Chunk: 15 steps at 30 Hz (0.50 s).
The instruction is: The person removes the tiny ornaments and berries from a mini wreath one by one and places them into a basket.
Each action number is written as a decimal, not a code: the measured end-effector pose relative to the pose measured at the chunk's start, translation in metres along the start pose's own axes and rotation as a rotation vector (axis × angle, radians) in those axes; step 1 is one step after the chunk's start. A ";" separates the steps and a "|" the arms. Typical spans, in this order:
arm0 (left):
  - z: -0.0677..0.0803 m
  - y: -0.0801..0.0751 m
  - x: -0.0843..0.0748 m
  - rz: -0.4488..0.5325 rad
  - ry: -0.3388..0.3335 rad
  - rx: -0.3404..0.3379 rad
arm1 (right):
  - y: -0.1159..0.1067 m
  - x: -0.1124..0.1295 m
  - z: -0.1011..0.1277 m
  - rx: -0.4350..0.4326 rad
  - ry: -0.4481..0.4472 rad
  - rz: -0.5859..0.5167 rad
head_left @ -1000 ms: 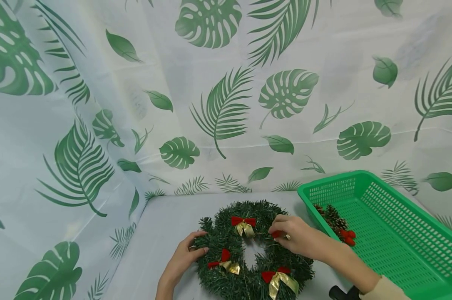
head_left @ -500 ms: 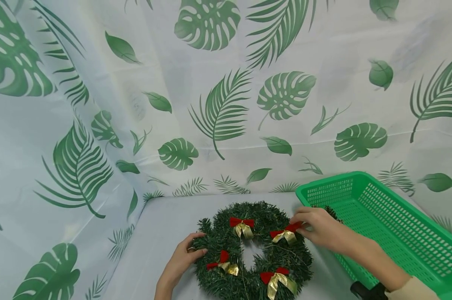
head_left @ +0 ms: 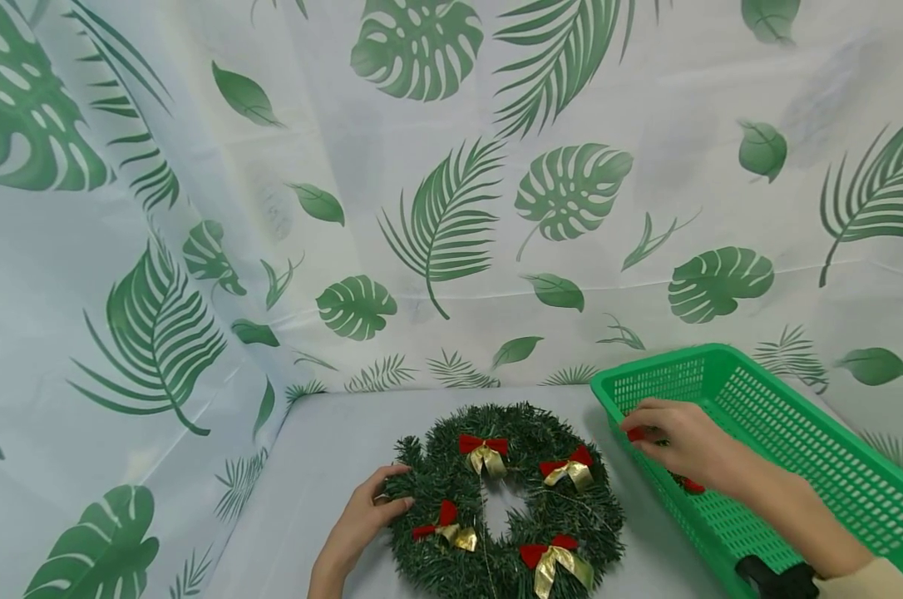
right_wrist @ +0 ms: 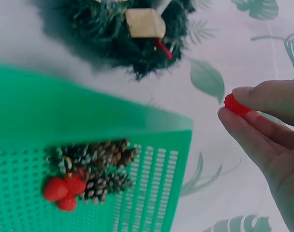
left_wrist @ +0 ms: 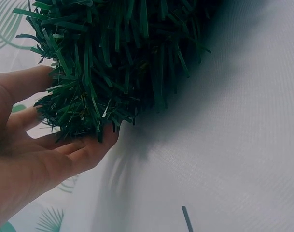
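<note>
A green Christmas wreath [head_left: 451, 466] lies on the white table, bearing several red-and-gold bows, among them an upper-right bow [head_left: 571, 467]. My left hand [head_left: 365, 509] grips the wreath's left edge; in the left wrist view, the thumb and fingers [left_wrist: 84, 157] lie around its bristly tip. Beyond the wreath's right side, my right hand [head_left: 679, 441] is above the near rim of the green basket [head_left: 818, 416]. Between thumb and fingertips it pinches a small, bumpy red berry [right_wrist: 236, 104], plainer in the right wrist view. Whether anything hangs from the berry is hidden.
Pine cones [right_wrist: 101, 171] and a cluster of red berries [right_wrist: 64, 191] lie in the basket, mostly covered by my right hand in the head view. Leaf-printed white sheeting [head_left: 451, 349] rises behind and left of the table. A dark strap [head_left: 777, 578] circles my right wrist.
My right hand has moved right, from the wreath's upper-right bow to above the basket's rim, with the red berry in its fingers. That bow is now uncovered. My left hand stays put.
</note>
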<state>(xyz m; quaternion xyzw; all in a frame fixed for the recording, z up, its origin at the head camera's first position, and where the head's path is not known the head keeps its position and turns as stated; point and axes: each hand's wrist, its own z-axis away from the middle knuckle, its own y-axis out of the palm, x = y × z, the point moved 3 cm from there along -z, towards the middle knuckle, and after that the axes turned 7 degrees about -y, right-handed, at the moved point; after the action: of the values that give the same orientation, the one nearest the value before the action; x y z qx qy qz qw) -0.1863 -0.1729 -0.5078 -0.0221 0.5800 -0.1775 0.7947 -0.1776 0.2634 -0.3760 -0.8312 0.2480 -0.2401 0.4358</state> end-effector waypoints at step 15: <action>0.000 0.000 0.000 0.003 -0.001 -0.001 | -0.009 -0.038 0.029 0.084 0.188 0.058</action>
<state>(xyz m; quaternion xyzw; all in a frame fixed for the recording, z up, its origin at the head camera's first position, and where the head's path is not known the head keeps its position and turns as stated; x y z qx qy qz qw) -0.1867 -0.1731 -0.5082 -0.0217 0.5798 -0.1758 0.7952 -0.1870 0.3085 -0.3902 -0.7784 0.3017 -0.3145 0.4519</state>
